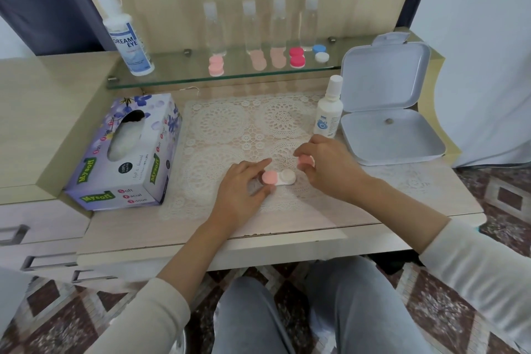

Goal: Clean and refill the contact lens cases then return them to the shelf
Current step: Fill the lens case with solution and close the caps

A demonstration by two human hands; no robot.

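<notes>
A white contact lens case (283, 177) lies on the lace mat (230, 129), its left well capped in pink, its right well uncapped. My left hand (244, 185) steadies the case at the capped end. My right hand (327, 167) pinches a loose pink cap (304, 160) just above and right of the uncapped well. On the glass shelf (178, 77) stand a pale pink case (216, 64), a red case (297, 57) and a blue and white case (320, 52). A small solution bottle (329, 112) stands right of the mat.
A tall Dream Eye bottle (128, 37) and several clear bottles (250, 26) line the shelf. A tissue box (129, 152) sits left of the mat. An open white hinged box (388, 112) lies at the right. Drawers are at the left.
</notes>
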